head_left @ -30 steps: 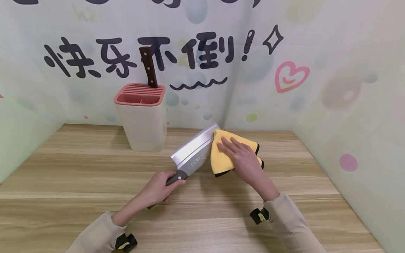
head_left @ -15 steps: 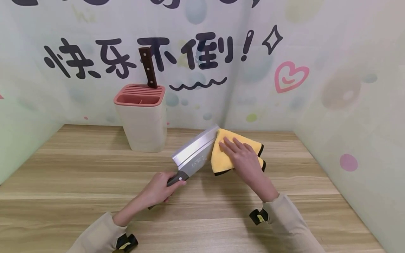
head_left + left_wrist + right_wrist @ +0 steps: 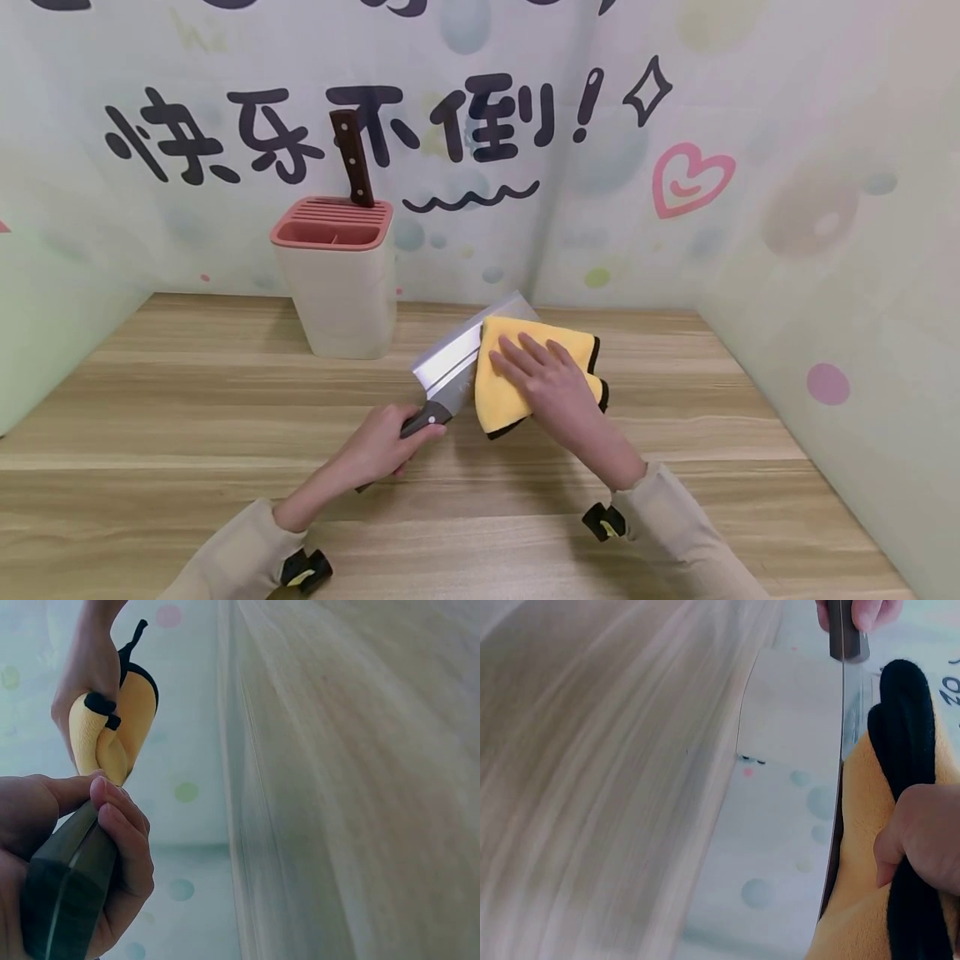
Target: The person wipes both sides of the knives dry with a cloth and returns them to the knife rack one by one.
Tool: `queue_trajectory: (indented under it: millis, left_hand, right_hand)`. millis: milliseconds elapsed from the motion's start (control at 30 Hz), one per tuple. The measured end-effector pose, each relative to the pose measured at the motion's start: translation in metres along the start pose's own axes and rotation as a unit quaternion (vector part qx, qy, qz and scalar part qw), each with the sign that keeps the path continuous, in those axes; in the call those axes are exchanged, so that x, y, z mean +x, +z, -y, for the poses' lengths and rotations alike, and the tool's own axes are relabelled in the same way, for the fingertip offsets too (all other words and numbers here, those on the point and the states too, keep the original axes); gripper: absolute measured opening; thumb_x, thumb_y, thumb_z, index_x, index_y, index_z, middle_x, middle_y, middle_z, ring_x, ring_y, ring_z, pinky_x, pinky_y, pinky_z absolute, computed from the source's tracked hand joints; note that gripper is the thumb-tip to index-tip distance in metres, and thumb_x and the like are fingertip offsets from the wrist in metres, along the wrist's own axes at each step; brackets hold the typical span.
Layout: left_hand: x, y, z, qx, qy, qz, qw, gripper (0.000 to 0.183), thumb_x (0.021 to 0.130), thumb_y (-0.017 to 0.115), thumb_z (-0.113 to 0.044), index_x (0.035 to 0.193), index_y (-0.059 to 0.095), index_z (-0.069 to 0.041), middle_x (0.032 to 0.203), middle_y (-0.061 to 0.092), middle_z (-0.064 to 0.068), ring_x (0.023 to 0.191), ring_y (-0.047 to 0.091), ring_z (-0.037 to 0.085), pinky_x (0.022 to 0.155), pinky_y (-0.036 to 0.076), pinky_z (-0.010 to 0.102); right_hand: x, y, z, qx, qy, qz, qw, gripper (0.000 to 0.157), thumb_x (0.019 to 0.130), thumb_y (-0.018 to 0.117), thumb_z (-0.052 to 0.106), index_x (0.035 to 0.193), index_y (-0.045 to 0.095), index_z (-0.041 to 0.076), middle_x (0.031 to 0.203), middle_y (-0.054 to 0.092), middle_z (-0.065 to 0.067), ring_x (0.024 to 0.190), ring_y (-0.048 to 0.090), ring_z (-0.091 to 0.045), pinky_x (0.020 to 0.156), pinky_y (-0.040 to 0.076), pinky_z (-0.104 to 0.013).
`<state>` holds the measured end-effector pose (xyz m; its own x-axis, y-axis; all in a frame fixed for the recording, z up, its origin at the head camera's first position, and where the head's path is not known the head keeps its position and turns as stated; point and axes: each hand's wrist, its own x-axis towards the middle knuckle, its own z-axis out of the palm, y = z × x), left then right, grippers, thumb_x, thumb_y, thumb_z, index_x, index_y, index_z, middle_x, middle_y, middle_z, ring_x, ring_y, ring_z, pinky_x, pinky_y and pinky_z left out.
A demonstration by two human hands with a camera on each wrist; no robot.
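My left hand (image 3: 384, 446) grips the dark handle of a cleaver (image 3: 448, 367), whose broad blade points up and to the right above the table. In the left wrist view, the fingers curl round that handle (image 3: 67, 892). A yellow towel (image 3: 501, 392) with black edging lies over the far part of the blade and hides much of it. My right hand (image 3: 558, 392) holds this towel, fingers spread on top. From the right wrist view, the thumb (image 3: 892, 851) bends over the towel's black edge, and the folded cloth runs along the blade.
A white knife holder (image 3: 341, 308) with a red slotted top stands at the back left. One brown-handled knife (image 3: 352, 158) is upright in it. The wooden table (image 3: 187, 400) meets a printed wall sheet (image 3: 480, 242) behind.
My right hand first shifts slightly right with the towel, then slides down and left along the blade toward the handle, exposing the blade's far corner. The left hand stays nearly still on the cleaver.
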<state>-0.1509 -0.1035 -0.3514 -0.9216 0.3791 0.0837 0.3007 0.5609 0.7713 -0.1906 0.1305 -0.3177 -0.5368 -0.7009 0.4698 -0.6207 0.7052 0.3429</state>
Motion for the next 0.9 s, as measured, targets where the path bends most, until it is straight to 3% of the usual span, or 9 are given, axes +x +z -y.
queue_trajectory:
  millis: [433,900]
  left_hand:
    - [0.002,0.000,-0.002,0.008,-0.005,-0.007,0.9999,0.027,0.087,0.057,-0.026,0.070,0.051,-0.005,0.045,0.044,-0.002,0.032,0.044,0.006,0.032,0.034,0.023]
    - [0.002,-0.001,-0.002,-0.009,-0.004,0.004,0.9999,0.026,0.088,0.056,-0.023,0.071,0.051,-0.005,0.047,0.044,-0.002,0.033,0.044,0.006,0.032,0.033,0.020]
  right_hand:
    - [0.001,-0.004,0.012,-0.016,-0.095,0.007,0.995,0.056,0.071,0.070,0.003,0.123,0.054,0.017,0.130,0.049,-0.002,0.121,0.043,-0.021,0.096,0.035,-0.045]
    - [0.002,-0.008,0.021,-0.020,-0.153,-0.005,0.988,0.054,0.072,0.070,0.005,0.122,0.055,0.021,0.132,0.046,0.001,0.123,0.040,-0.018,0.099,0.032,-0.042]
